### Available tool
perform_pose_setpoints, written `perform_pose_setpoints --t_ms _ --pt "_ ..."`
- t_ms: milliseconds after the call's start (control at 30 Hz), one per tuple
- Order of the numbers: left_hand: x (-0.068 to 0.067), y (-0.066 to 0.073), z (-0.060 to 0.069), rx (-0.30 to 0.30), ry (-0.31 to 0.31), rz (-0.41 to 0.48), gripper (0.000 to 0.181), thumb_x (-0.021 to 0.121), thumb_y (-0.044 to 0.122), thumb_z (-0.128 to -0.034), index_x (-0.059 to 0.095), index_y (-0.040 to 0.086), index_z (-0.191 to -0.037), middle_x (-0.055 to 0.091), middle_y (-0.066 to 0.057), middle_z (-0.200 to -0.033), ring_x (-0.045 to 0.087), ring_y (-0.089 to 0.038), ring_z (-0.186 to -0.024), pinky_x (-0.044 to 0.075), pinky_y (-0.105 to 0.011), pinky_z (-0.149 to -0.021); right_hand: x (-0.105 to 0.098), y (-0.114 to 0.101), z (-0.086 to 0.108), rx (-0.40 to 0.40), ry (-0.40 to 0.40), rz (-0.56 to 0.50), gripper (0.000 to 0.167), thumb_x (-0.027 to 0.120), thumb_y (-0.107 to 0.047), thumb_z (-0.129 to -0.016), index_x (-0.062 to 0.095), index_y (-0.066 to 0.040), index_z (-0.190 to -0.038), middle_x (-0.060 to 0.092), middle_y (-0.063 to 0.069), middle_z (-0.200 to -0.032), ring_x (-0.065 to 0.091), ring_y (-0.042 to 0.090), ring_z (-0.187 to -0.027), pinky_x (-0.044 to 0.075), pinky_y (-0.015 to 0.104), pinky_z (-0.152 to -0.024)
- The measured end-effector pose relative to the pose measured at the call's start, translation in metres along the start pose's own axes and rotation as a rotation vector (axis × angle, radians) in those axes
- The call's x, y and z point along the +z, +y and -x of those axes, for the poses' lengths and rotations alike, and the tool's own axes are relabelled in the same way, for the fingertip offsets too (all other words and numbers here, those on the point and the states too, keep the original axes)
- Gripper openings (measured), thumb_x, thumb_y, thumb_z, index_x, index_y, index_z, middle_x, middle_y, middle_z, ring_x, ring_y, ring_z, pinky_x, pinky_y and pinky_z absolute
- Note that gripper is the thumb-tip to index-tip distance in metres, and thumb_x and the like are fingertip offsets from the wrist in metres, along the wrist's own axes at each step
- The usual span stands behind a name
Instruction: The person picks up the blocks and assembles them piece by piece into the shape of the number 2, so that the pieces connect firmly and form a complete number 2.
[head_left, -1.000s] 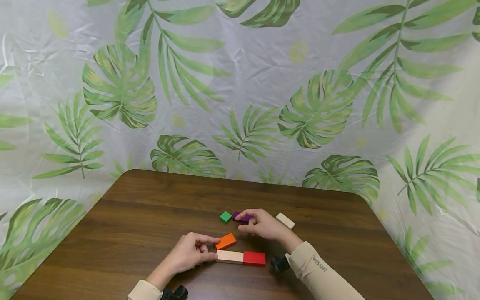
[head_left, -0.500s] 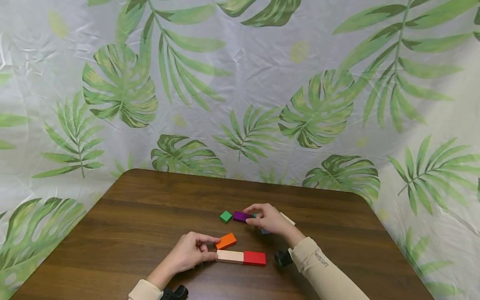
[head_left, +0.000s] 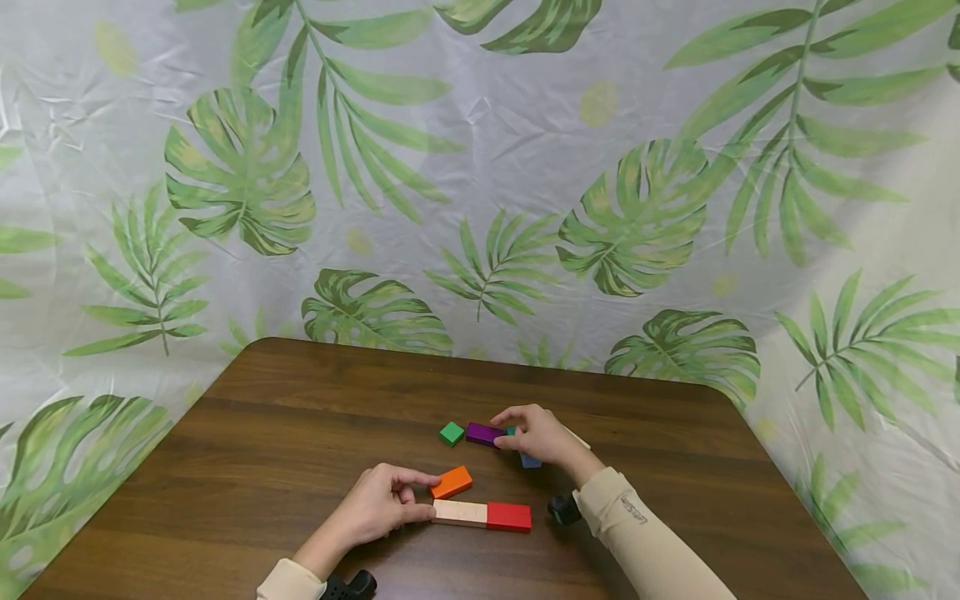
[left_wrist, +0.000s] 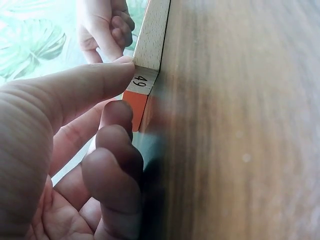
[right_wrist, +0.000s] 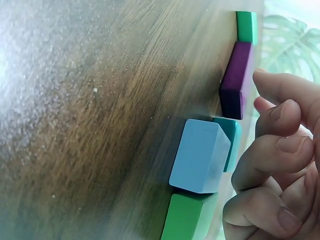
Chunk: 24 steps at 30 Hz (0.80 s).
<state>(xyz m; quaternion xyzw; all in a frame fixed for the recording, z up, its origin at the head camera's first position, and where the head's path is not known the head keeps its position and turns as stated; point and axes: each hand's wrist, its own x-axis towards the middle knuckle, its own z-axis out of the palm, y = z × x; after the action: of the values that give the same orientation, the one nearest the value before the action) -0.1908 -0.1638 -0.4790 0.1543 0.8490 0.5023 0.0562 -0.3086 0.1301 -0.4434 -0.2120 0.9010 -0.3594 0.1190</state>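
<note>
In the head view, my left hand [head_left: 371, 510] touches the orange block [head_left: 452, 482] with an extended index finger, its thumb at the left end of a plain wooden block [head_left: 461, 513]. That wooden block lies end to end with a red block [head_left: 509, 517]. The left wrist view shows the thumb against the wooden block [left_wrist: 151, 37], whose end bears digits. My right hand [head_left: 542, 437] is beside the purple block [head_left: 482, 433], holding nothing. In the right wrist view, its fingers bend loosely near the purple [right_wrist: 236, 80], light blue [right_wrist: 200, 156] and teal [right_wrist: 233, 142] blocks.
A small green block [head_left: 452, 433] lies left of the purple one. Another green block [right_wrist: 186, 217] shows in the right wrist view. Behind the right wrist, a pale wooden block [head_left: 578, 437] is partly hidden. A leaf-patterned cloth hangs beyond the dark wooden table [head_left: 315, 400].
My right hand has moved right from above the purple block, uncovering more of it and the teal and light blue blocks. The left hand stays in place.
</note>
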Motion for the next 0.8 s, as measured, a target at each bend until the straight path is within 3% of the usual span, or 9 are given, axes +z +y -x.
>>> perform_pose_setpoints --t_ms 800 --pt "-0.0001 0.0026 0.0010 -0.020 0.002 0.003 0.036 0.092 0.023 -0.0860 0.084 0.016 -0.120 0.058 0.008 -0.066 0.040 -0.006 -0.050 0.031 -0.020 -0.046 0.0079 -0.0021 -0.0065 0.022 0.059 0.082 0.023 0.084 -0.018 -0.093 0.081 -0.012 -0.115 0.050 -0.005 -0.057 0.039 0.010 -0.048 0.031 0.023 -0.049"
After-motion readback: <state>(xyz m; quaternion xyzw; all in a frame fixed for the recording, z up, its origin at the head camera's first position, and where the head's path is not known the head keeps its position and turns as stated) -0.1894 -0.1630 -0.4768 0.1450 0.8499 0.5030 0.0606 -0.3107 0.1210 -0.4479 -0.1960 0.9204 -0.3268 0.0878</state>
